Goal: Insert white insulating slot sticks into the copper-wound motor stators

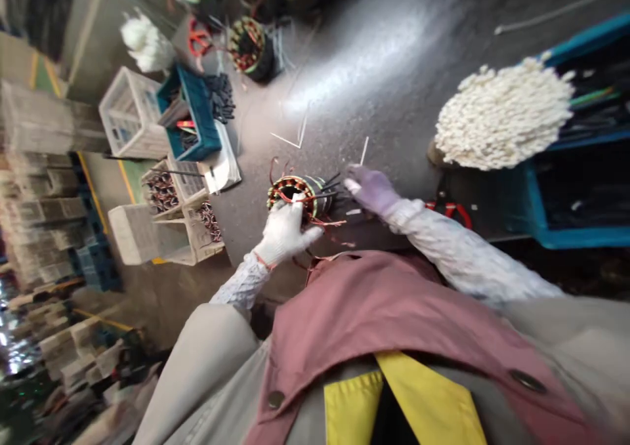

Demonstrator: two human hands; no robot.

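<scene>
A motor stator [319, 192] lies on its side on the dark worktable, wound with copper and tied with green-yellow lacing. Red-brown leads and black sleeved wires [331, 186] come out of it. My left hand [288, 228], in a white knit glove, is closed on the near rim of the stator, fingers at its bore. To the stator's right is my right hand [371, 189], in a purplish glove, fingers curled close to the black wire ends. Whatever its fingertips pinch is too blurred to make out. A thin white tube [364, 149] shows just beyond them.
Another stator [251, 48] stands farther back, near red-handled scissors [198, 40]. A heap of short white tubes [504, 113] is at right beside blue bins [581, 235]. Red-handled cutters [457, 214] lie by my right forearm. A teal crate [201, 113] stands at left.
</scene>
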